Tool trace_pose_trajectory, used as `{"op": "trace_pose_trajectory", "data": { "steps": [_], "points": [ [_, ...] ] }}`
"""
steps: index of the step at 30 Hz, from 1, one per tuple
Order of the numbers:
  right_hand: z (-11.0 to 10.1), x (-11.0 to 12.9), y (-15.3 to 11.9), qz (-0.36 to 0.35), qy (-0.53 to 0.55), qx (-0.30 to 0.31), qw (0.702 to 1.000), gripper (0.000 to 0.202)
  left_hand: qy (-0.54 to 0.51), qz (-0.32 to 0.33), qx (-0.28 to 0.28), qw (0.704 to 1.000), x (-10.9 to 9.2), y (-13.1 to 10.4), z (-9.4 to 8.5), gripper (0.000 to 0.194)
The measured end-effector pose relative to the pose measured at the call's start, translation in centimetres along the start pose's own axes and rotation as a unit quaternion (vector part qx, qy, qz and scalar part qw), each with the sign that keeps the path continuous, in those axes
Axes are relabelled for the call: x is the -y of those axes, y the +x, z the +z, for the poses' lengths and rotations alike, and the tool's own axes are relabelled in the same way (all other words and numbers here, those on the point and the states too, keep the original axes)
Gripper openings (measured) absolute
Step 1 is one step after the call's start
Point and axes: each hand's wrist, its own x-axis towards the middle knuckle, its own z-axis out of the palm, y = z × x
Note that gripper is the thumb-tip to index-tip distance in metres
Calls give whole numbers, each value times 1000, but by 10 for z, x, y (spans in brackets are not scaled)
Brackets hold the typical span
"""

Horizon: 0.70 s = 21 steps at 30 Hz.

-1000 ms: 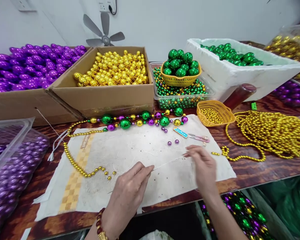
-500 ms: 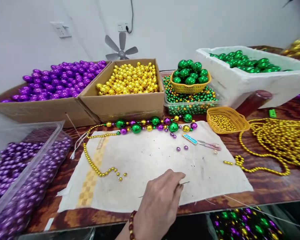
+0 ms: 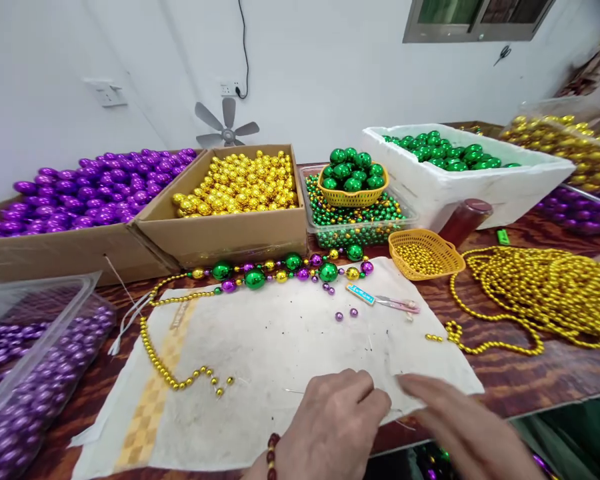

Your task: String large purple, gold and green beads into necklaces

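My left hand (image 3: 337, 417), a beaded bracelet (image 3: 273, 457) at its wrist, is closed in a pinch over the front of the white cloth (image 3: 260, 347). A thin needle (image 3: 294, 391) sticks out to the left of its fingers. From the right comes my right hand (image 3: 473, 427), blurred, its fingertips just apart from the left hand; whether it holds anything is unclear. Farther back on the cloth lie loose purple beads (image 3: 347, 315) and tweezers (image 3: 380, 300) with a blue label. A string of green, purple and gold beads (image 3: 255, 279) runs along the cloth's back edge.
Cardboard boxes of purple (image 3: 80, 200) and gold beads (image 3: 245, 183) stand behind. Nearby are a yellow basket (image 3: 453, 265), a white foam box (image 3: 410, 180) and a clear tub (image 3: 310, 227). Gold bead strands (image 3: 540, 287) lie right; a bag of purple beads (image 3: 65, 380) sits left.
My right hand has come into view from the lower right. The left hand, still pinching the needle, sits lower in view and slightly right. The camera has turned right and up.
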Motion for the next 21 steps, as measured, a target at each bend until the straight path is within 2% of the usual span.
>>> {"op": "trace_pose_trajectory", "data": {
  "steps": [2,3,4,6,9,11,13,15,16,17,19,21],
  "points": [
    [24,1,3,-49,-8,176,983,13,14,-9,-21,1000,6,-2,-1,8],
    [35,0,4,-72,-16,239,968,11,23,-18,-30,999,10,-4,-1,8],
    [44,-3,4,-84,-23,274,958,10,31,-25,-36,999,13,-6,-1,9],
    [53,-14,4,-78,-38,297,951,10,36,-29,-46,998,18,-12,0,9],
    [40,-40,8,-10,-61,242,968,14,-4,-41,-110,993,21,-17,0,26],
    [21,-58,15,61,-35,143,987,23,-44,-68,-183,980,22,-18,0,41],
    [3,-71,22,124,48,24,991,28,-77,-109,-229,964,28,-20,1,43],
    [-4,-78,26,162,147,-65,974,30,-100,-150,-219,959,36,-20,8,35],
    [-3,-79,26,179,182,-85,963,30,-108,-165,-199,960,42,-20,12,31],
    [2,-79,24,197,204,-83,955,30,-113,-177,-176,962,48,-19,17,29],
    [19,-79,18,229,224,-38,946,27,-116,-196,-146,963,60,-15,25,26],
    [42,-80,11,221,256,20,941,22,-109,-207,-145,961,74,-4,25,25]
  ]
}}
